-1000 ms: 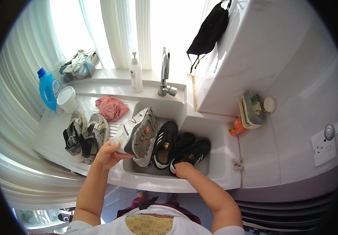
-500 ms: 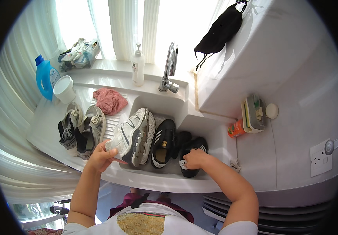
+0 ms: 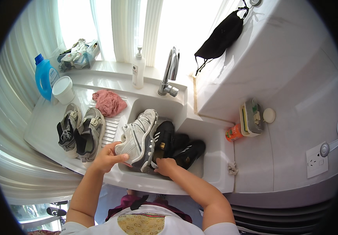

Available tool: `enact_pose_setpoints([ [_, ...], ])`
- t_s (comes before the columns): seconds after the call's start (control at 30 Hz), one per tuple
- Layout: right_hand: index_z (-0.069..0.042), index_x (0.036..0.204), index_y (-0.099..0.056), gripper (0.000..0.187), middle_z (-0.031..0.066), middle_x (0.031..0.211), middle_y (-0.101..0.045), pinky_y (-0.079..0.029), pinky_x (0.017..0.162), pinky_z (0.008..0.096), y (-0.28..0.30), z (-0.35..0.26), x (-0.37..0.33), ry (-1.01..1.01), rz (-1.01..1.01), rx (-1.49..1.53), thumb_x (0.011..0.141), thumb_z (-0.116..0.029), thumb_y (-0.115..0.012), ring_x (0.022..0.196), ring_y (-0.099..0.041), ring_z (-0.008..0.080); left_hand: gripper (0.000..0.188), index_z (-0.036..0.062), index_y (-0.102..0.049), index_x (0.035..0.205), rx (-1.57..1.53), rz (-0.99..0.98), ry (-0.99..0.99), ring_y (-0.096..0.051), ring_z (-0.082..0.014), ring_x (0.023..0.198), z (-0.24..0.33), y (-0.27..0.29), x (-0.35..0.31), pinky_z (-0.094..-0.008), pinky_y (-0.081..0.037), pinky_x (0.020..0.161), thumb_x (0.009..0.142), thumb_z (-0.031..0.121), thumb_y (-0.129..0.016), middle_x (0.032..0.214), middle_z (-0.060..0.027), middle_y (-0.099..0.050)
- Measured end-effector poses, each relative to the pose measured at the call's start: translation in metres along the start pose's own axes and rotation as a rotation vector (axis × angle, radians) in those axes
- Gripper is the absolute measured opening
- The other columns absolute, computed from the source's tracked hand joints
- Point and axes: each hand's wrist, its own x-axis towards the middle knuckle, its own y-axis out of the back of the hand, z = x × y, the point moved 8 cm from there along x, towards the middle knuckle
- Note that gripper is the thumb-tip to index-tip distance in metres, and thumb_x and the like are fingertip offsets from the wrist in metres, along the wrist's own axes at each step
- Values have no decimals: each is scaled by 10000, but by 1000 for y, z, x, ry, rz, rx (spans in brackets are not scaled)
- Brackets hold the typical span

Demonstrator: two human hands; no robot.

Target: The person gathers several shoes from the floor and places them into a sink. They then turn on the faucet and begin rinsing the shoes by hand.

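My left hand (image 3: 108,158) grips the heel of a white sneaker (image 3: 137,135) with dark lines and a thick grey-black sole. The sneaker is tilted, its toe away from me, over the left side of the sink. Right beside it, my right hand (image 3: 165,166) is closed at the heel of a black sneaker (image 3: 164,133) with white stripes; the fingertips are partly hidden. A second black sneaker (image 3: 190,152) lies on its side in the sink, to the right. Another dark shoe part shows between the black sneakers.
Grey sneakers (image 3: 92,131) stand on the ribbed counter at left, near a pink cloth (image 3: 109,103), white tub (image 3: 63,90) and blue detergent bottle (image 3: 45,78). A tap (image 3: 171,72) and pump bottle (image 3: 138,70) are behind the sink (image 3: 220,156). An orange can (image 3: 234,132) stands right.
My right hand has moved left, from the right-hand black sneaker to the heel of the left-hand one. The right-hand sneaker has tipped over. The white sneaker has turned slightly in my left hand.
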Motion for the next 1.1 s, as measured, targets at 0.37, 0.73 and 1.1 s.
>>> enact_pose_setpoints([
  [0.37, -50, 966, -631, 453, 155, 944, -667, -495, 767, 430, 28, 0, -27, 36, -35, 94, 868, -479, -524, 897, -635, 340, 317, -15, -595, 1009, 664, -36, -19, -595, -107, 725, 4, -17, 21, -264, -495, 635, 777, 151, -733, 785, -61, -633],
  [0.73, 13, 999, -599, 468, 221, 963, -619, -464, 786, 427, 6, 41, -35, 91, 179, 368, 839, -426, -583, 928, -592, 385, 288, -4, -580, 897, 993, -38, -155, -503, -79, 597, 2, -24, 33, -256, -437, 541, 751, 178, -750, 649, -41, -531],
  [1.1, -23, 1034, -600, 434, 166, 1070, -545, -471, 794, 389, 36, 42, -78, 10, 428, 482, 831, -406, -610, 907, -585, 331, 341, -17, -565, 864, 882, -20, -109, -464, -154, 560, 1, -30, 53, -310, -406, 548, 730, 233, -753, 599, -106, -501],
])
